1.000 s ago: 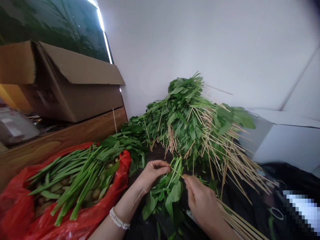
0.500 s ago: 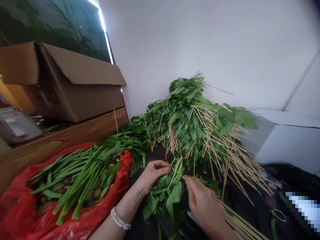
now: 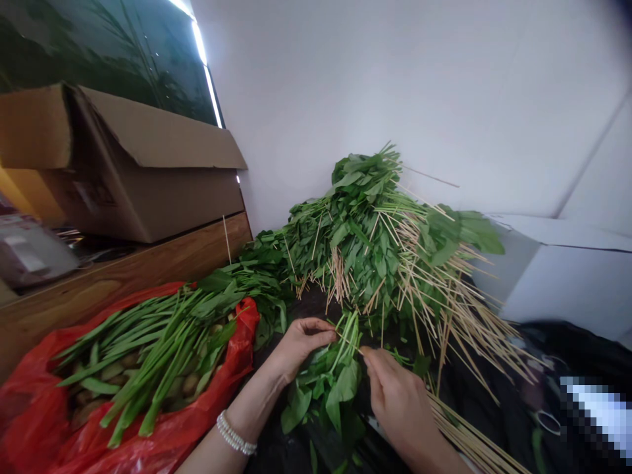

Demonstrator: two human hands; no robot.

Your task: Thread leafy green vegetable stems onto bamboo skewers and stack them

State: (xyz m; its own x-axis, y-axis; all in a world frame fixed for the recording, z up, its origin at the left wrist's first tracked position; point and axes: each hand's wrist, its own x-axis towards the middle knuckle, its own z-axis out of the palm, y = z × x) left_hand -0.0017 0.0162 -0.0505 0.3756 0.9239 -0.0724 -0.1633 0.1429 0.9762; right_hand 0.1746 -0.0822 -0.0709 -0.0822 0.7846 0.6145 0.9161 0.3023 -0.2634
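Note:
My left hand [image 3: 302, 343] is curled around the top of a bunch of leafy green stems [image 3: 328, 385], which hangs below both hands. My right hand [image 3: 399, 399] pinches a thin bamboo skewer [image 3: 349, 342] against those stems. Behind the hands rises a large heap of leafy greens pierced with bamboo skewers [image 3: 375, 253]. A bundle of loose bamboo skewers [image 3: 474, 442] lies close to my right hand, at the lower right. A beaded bracelet [image 3: 236, 433] circles my left wrist.
To the left, a red plastic bag [image 3: 29, 408] holds long green stems [image 3: 158, 349] over beige tubers [image 3: 190, 385]. A cardboard box [image 3: 143, 171] sits on a wooden ledge [image 3: 123, 270]. A white box [image 3: 567, 283] stands at right, before a white wall [image 3: 395, 79].
Both hands and the bunch stay nearly still. Only the whole view shifts very slightly.

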